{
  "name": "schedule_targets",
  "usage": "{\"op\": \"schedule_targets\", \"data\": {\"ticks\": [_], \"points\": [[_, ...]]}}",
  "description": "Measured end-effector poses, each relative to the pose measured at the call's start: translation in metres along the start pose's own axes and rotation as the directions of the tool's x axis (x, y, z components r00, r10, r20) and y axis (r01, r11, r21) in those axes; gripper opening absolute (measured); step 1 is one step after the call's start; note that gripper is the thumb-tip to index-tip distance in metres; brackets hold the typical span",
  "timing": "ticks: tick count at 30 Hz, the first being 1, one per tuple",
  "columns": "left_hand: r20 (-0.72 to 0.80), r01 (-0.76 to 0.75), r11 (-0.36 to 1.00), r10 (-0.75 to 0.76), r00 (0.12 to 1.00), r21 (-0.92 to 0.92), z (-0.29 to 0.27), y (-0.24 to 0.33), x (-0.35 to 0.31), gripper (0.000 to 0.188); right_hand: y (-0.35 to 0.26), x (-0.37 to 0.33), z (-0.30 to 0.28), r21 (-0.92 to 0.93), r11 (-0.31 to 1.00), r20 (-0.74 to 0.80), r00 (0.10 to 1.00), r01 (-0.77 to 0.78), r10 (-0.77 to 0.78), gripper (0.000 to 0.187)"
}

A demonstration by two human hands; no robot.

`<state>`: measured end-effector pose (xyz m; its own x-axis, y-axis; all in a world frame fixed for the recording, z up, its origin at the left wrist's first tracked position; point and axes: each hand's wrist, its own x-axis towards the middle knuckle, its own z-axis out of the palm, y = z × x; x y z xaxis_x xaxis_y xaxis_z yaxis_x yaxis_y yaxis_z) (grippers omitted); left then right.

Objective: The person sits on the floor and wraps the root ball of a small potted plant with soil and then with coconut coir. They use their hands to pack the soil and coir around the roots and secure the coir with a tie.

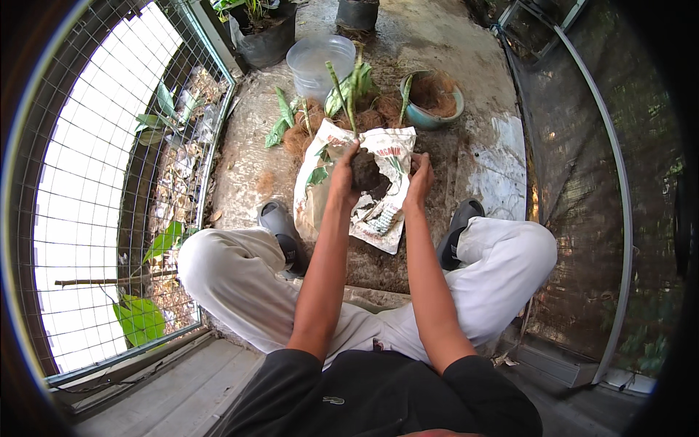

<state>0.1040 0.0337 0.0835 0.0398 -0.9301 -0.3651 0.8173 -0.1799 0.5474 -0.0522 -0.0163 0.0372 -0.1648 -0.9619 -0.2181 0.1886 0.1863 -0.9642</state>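
A white printed plastic sack (pixel 393 140), torn open, stands on the ground between my feet with dark soil (pixel 369 177) showing inside. My left hand (pixel 344 177) is closed on the left side of its opening, the fingers partly hidden. On the opposite side my right hand (pixel 420 179) pinches the sack's edge. Just beyond the sack, cut green plant stems (pixel 351 98) stand among clumps of brown coconut fibre (pixel 295 140), some with leaves. A teal-rimmed pot (pixel 424 119) holding brown fibre (pixel 435 95) sits to the far right of these.
Behind the stems stands a clear plastic tub (pixel 319 67). Farther back are a black planter (pixel 268 42) with a plant and another black pot (pixel 357 13). Wire mesh fencing (pixel 207 109) borders the left, dark netting (pixel 575 167) the right. My sandalled feet flank the sack.
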Motion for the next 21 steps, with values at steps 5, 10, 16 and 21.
{"op": "schedule_targets", "data": {"ticks": [5,10,16,21], "points": [[-0.07,-0.088,0.991,0.081,0.994,-0.103,0.007,0.027,0.005,0.034,0.135,0.043,-0.067,-0.479,0.84,-0.046,0.963,-0.255,0.266,0.03],[-0.116,-0.144,0.975,0.125,0.985,-0.169,-0.009,0.041,0.002,0.034,0.187,0.01,-0.075,-0.659,0.717,-0.093,0.971,-0.227,0.221,0.025],[-0.129,-0.127,0.969,0.101,0.987,-0.211,-0.032,0.039,0.007,0.036,0.147,-0.004,-0.091,-0.752,0.592,-0.081,0.932,-0.29,0.354,0.018],[-0.086,-0.109,0.974,0.094,0.992,-0.2,-0.028,0.03,0.02,0.038,0.113,-0.005,-0.141,-0.944,0.179,-0.062,0.681,-0.277,0.73,0.03]]}}
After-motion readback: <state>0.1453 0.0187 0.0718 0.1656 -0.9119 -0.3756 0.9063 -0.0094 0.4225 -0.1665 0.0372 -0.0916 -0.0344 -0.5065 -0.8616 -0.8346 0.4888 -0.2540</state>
